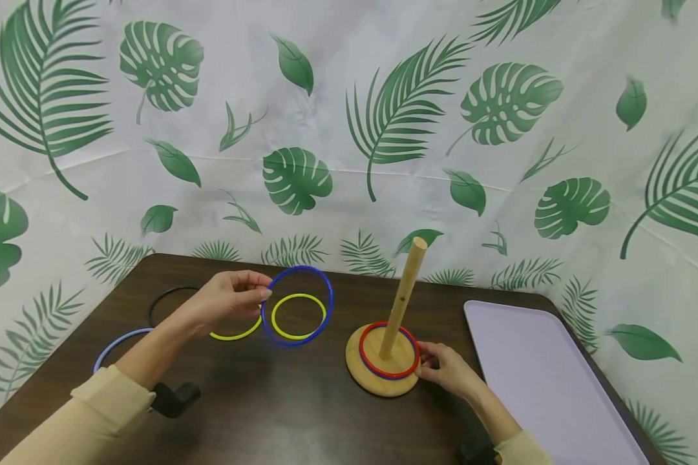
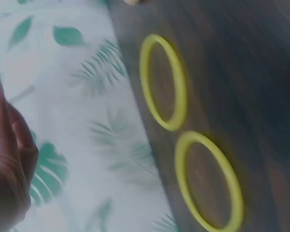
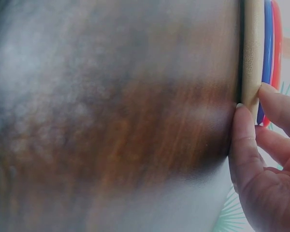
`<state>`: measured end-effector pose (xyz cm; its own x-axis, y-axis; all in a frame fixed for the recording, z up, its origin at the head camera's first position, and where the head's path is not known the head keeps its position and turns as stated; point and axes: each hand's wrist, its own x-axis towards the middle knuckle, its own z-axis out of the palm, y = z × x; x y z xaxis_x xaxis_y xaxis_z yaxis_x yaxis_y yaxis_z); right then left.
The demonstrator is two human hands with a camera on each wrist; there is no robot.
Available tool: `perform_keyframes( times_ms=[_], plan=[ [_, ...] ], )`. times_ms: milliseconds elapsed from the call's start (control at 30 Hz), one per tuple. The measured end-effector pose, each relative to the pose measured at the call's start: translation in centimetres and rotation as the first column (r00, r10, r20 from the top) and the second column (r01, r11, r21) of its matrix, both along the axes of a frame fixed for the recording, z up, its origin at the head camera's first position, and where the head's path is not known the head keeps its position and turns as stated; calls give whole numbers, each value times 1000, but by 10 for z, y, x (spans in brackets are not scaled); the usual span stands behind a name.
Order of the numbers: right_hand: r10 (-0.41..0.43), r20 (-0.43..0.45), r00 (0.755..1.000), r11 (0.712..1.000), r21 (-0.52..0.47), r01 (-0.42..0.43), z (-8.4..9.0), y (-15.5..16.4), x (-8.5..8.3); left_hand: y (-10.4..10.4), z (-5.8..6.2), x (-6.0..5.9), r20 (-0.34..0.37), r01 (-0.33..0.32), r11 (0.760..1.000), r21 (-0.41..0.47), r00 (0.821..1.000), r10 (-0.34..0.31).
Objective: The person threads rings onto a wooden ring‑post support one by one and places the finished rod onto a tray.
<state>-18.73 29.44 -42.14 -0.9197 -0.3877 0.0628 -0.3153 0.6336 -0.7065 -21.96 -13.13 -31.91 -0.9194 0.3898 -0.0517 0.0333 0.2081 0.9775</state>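
In the head view my left hand (image 1: 227, 300) pinches a blue ring (image 1: 331, 294) by its left side, holding it tilted up above the table. Behind that ring lies a yellow ring (image 1: 299, 296); a second one (image 2: 234, 193) shows beside it in the left wrist view. My right hand (image 1: 450, 371) pinches the edge of a round wooden base (image 1: 368, 381) with an upright wooden peg (image 1: 406, 290). Around the peg's foot lies a red ring (image 1: 391, 376), stacked on another blue ring (image 3: 268, 43) seen in the right wrist view.
A pale purple tray (image 1: 535, 361) lies at the right of the dark table (image 1: 279, 413). At the left are a black ring (image 1: 151, 313) and a light blue ring (image 1: 116, 340), partly hidden by my left arm. A leaf-patterned cloth (image 1: 337, 116) hangs behind the table.
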Motion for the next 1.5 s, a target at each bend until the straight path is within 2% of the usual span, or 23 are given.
perform_keyframes(
  times_ms=[267,467,733,933,1033,1200,1300,1500],
  plan=[
    [7,16,1000,1000,-8,-7,-1,0,-1,44,29,-1,-24,-18,993,121,999,21],
    [3,16,1000,1000,-13,-3,0,0,-1,73,45,2,-4,-1,970,242,1000,2],
    [-5,27,1000,1000,-20,5,-1,1,-1,106,56,0,-12,31,957,288,1000,-29],
    [-10,28,1000,1000,-13,11,-1,1,0,129,59,-4,-4,39,954,298,999,-39],
    [-10,31,999,1000,-16,10,-1,1,0,139,56,-7,3,44,953,301,999,-47],
    [-9,35,999,1000,-28,10,-1,1,0,150,43,-13,77,18,956,294,996,-43],
    [-8,32,999,1000,-28,9,-1,1,0,152,27,-17,107,-6,964,266,994,-24],
    [0,26,1000,1000,-31,1,0,1,0,156,-19,-18,173,-90,977,194,983,56]
  ],
)
